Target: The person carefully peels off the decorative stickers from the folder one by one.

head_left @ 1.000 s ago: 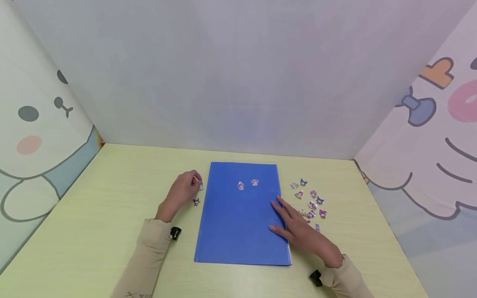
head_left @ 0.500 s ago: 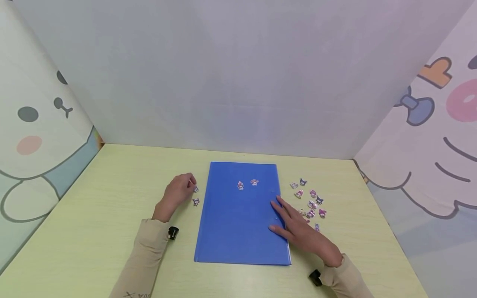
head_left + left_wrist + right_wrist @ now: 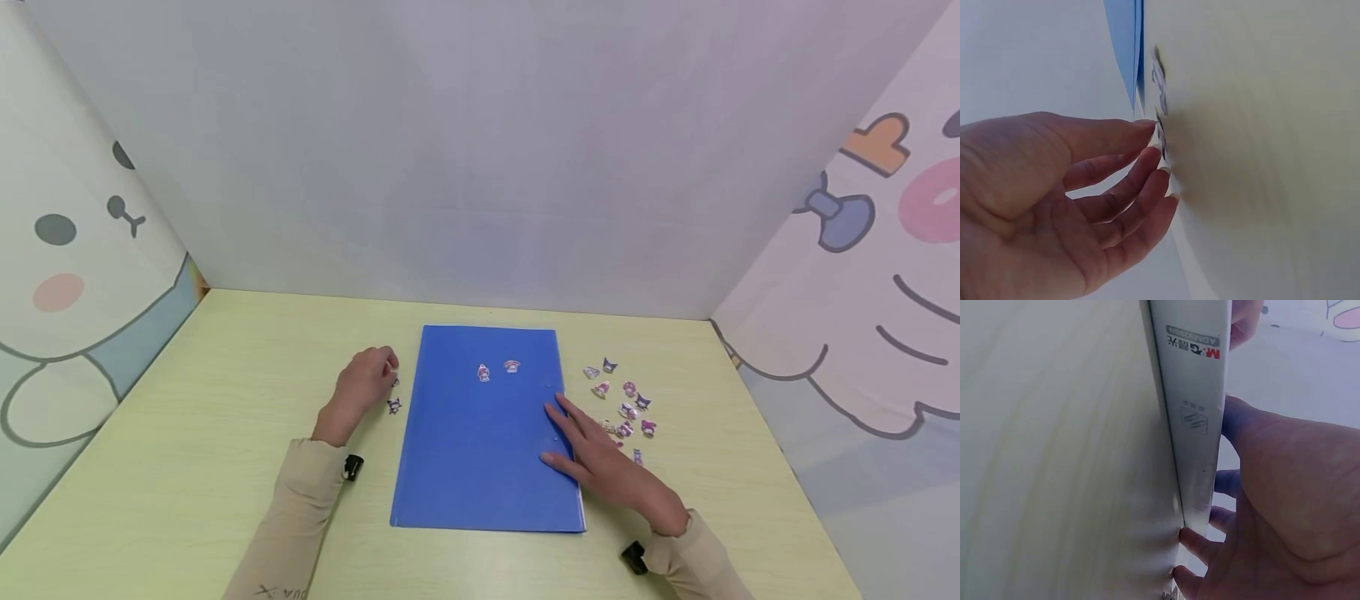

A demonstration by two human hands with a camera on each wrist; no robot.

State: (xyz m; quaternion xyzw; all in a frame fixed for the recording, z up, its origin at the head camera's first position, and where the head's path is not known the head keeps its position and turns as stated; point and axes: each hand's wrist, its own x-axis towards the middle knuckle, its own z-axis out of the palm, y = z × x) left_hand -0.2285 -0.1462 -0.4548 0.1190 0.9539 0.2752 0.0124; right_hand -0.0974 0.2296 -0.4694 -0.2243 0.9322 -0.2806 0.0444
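Observation:
A small character sticker [image 3: 395,382] lies at the fingertips of my left hand [image 3: 362,385], left of a blue folder [image 3: 480,458]. Thumb and fingers pinch that sticker [image 3: 1161,139] close against the table in the left wrist view. Another dark-and-white sticker [image 3: 394,406] rests on the table just nearer to me. Two stickers sit on the folder's upper part, a taller one [image 3: 483,373] and a wider one [image 3: 512,366]. My right hand [image 3: 600,462] rests spread over the folder's right edge, some fingers on the cover, beside its white side [image 3: 1129,37].
Several loose pink and purple stickers [image 3: 627,411] lie scattered right of the folder, some partly hidden by my right hand. The pale wooden table [image 3: 187,467] ends at a white back wall [image 3: 450,208], with cartoon-printed panels on both sides.
My left hand has drawn slightly left, away from the folder, with the sticker at its fingertips, then shifted a little. The right hand and folder have stayed in place.

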